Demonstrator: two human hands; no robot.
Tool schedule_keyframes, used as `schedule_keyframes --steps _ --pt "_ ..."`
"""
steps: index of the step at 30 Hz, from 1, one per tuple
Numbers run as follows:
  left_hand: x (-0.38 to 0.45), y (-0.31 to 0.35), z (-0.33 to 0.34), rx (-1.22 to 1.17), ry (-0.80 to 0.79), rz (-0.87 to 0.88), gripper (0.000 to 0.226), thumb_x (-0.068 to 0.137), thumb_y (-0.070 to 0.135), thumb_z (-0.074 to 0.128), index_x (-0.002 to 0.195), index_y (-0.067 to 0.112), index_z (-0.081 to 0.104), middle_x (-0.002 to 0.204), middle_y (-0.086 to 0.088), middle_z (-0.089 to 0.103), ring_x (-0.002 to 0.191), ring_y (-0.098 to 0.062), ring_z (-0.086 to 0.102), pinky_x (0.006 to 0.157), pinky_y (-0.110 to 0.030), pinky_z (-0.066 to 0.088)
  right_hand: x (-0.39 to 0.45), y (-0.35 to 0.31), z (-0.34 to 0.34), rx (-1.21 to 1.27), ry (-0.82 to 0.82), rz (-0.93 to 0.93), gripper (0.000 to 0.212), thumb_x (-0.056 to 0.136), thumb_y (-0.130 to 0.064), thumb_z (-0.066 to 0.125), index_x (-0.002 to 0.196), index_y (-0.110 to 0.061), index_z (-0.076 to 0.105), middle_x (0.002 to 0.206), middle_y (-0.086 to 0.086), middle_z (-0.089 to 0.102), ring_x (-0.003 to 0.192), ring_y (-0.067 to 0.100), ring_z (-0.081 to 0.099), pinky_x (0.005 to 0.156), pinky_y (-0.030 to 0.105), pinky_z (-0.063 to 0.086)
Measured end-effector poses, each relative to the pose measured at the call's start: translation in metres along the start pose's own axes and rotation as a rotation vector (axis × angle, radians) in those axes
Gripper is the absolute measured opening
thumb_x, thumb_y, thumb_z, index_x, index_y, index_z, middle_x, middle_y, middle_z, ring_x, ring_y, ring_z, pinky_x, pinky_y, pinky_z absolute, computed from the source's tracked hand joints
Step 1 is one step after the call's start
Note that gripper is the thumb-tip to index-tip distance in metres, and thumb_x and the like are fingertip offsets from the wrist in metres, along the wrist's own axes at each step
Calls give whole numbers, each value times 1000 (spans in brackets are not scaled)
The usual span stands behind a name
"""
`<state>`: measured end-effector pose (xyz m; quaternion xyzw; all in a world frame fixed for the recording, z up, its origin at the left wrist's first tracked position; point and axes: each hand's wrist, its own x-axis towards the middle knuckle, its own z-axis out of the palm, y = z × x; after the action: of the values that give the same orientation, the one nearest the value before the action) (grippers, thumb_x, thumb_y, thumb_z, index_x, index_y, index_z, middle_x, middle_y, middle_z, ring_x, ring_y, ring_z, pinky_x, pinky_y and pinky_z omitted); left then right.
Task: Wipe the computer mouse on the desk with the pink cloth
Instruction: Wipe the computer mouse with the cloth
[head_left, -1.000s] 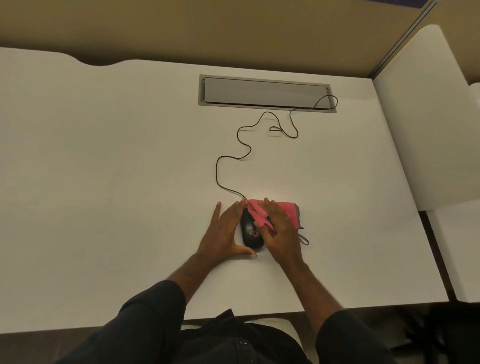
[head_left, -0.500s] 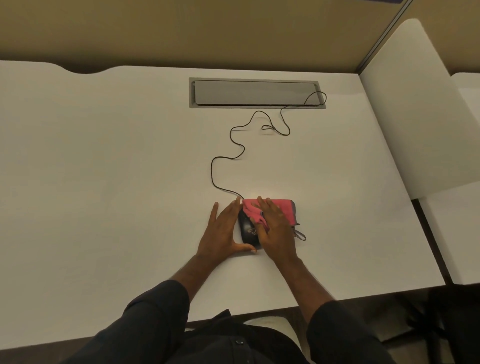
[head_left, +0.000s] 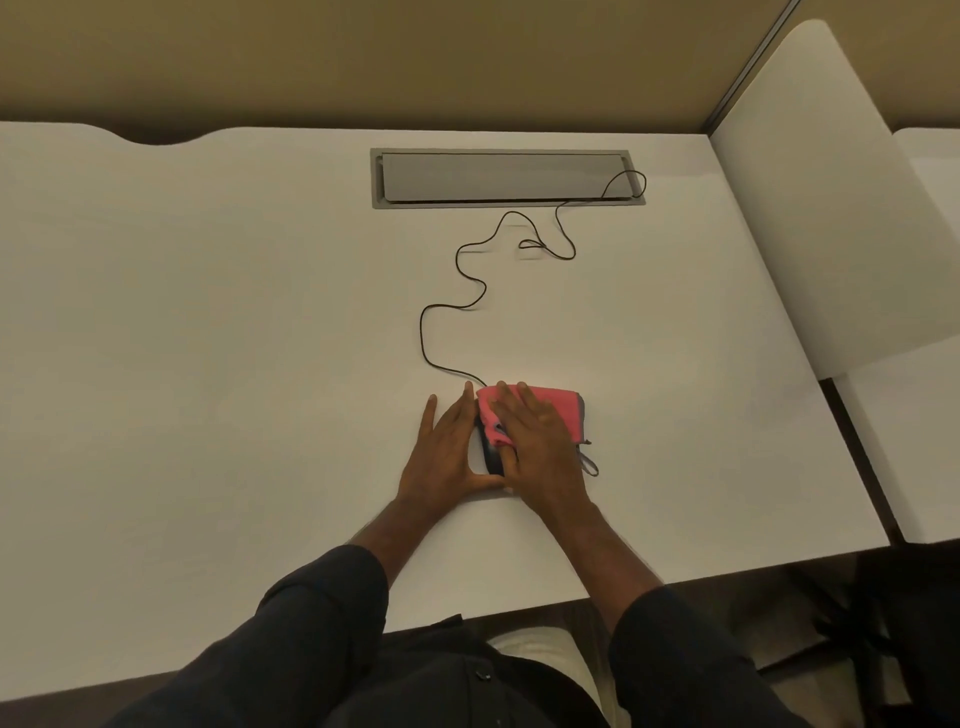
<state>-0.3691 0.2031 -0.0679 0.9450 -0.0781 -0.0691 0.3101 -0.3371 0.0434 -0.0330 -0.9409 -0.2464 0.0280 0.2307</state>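
On the white desk (head_left: 208, 364), left hand (head_left: 447, 457) flat, fingers (head_left: 429, 415) straight and slightly apart, thumb along the near end of the mouse (head_left: 488, 457). Mouse black, mostly hidden between the two hands near the desk's front edge. Right hand (head_left: 540, 452) pressing the cloth (head_left: 563, 410) over the mouse, fingers straight and close together; thumb possibly tucked under. Cord (head_left: 423, 332) snaking back to the grey hatch (head_left: 506, 179).
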Motion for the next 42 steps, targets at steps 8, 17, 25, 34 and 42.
schedule_keyframes --steps 8,17,25,34,42 --pt "-2 1 -1 -36 13 -10 114 64 97 31 149 29 -3 164 -9 13 151 -20 16 123 -50 -3 -11 8 -1 -59 11 -163 55 92 -16 53 146 -12 43 153 5 38 146 26 26 114 52 27" --pt "-2 -1 -1 -41 61 -9 123 60 95 43 155 20 19 164 -3 9 150 -11 8 123 -45 -5 -41 13 4 68 83 -71 57 90 -11 57 145 -8 42 151 5 41 145 18 28 117 46 28" --pt "-1 -3 -1 -26 34 -33 126 58 88 60 155 18 22 163 -3 12 150 -19 16 123 -46 -4 -31 24 -3 141 146 84 52 91 -9 57 142 -9 48 145 6 50 140 19 39 113 46 35" --pt "0 -3 -1 -17 26 -34 126 58 96 47 155 22 17 163 -3 18 150 -16 18 123 -49 -1 9 14 -3 84 57 141 50 93 -20 54 143 -15 48 144 6 52 137 23 43 113 48 32" --pt "-1 -1 -2 -7 33 -5 117 65 89 49 155 20 18 163 -6 19 150 -17 20 122 -52 1 -21 15 5 87 65 -94 54 94 -17 51 146 -9 42 151 6 42 145 19 29 118 44 26"
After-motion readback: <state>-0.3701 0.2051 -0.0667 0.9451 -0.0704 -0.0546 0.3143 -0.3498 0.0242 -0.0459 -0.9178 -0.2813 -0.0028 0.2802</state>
